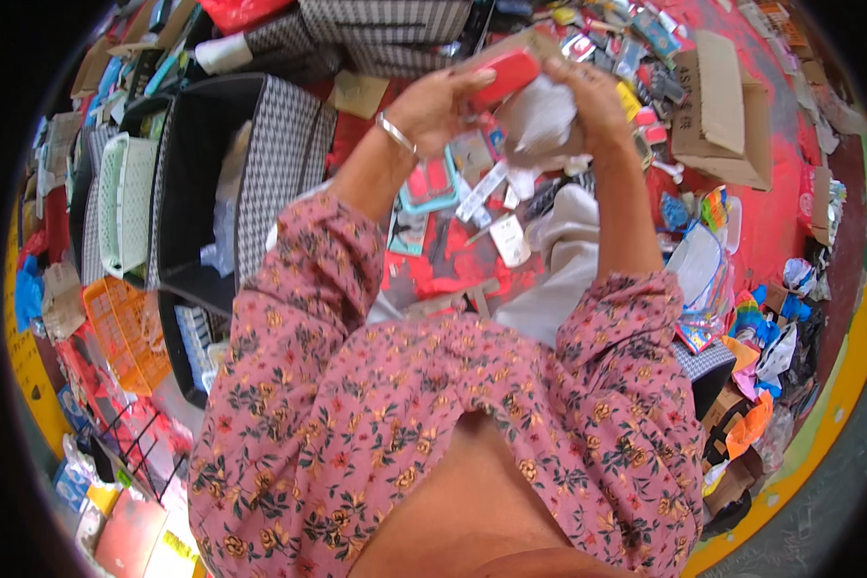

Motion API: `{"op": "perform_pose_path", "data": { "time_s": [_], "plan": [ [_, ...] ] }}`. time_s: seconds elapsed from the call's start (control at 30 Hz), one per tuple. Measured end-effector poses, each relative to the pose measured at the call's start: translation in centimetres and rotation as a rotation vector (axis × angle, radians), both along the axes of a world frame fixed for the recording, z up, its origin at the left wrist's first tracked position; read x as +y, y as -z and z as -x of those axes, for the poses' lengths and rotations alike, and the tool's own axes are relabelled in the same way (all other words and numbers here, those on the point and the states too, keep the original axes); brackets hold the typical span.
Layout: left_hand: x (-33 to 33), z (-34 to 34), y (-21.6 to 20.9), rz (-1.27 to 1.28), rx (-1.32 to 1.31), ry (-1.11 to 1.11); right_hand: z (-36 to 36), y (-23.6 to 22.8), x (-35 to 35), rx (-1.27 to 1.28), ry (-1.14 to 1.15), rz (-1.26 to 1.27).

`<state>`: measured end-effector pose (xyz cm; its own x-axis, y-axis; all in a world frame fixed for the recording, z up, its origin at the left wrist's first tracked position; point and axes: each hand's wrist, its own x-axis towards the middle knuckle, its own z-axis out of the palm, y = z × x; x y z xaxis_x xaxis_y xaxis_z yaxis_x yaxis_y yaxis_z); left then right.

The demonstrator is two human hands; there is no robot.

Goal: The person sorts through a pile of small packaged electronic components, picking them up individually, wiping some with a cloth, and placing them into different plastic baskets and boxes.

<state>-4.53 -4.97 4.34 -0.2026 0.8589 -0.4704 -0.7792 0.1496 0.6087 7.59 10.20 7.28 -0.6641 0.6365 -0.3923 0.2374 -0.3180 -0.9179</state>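
The left hand's grip clasped a red rectangular case, its long axis slanting up and right toward the farther right hand, whose grip on the whitish bag couldn't be told; brown cardboard showed just beyond.

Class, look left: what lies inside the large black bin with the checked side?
In the black bin, translucent bluish plastic shows with something brownish; whatever they cover cannot be seen.

Red surface, prob. a flr. sheet, w/ cardboard box, white card, misc. small pkgs.
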Motion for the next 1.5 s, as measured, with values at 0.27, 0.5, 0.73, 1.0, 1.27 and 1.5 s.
{"op": "perform_pose_path", "data": {
  "time_s": [0.27, 0.5, 0.73, 1.0, 1.27, 1.5],
  "plan": [
    [-0.3, 2.6, -0.9, 0.06, 0.446, -0.214, -2.0, -0.6, 2.5, -0.225, -0.008, -0.523],
    [-1.2, 1.7, 0.0, 0.038, 0.706, 0.331, 0.2, 1.2, -0.5, -0.012, -0.448, -0.193],
    [-0.7, 2.1, 0.3, 0.072, -0.011, -0.276, -0.2, 0.5, -0.4, -0.394, -0.466, -0.281],
    [-1.0, 1.7, -0.6, 0.099, 0.119, -0.306, 1.6, 1.5, -3.7, -0.055, -0.272, 0.171],
    [-2.9, 5.6, -0.3, 0.152, 0.342, -0.468, 0.6, 4.3, 1.3, -0.016, -0.065, 0.178],
    [-3.7, 5.8, -2.1, 0.131, 0.149, -0.609, -0.3, 18.0, -0.8, -0.291, -0.189, 0.345]
  ]
}}
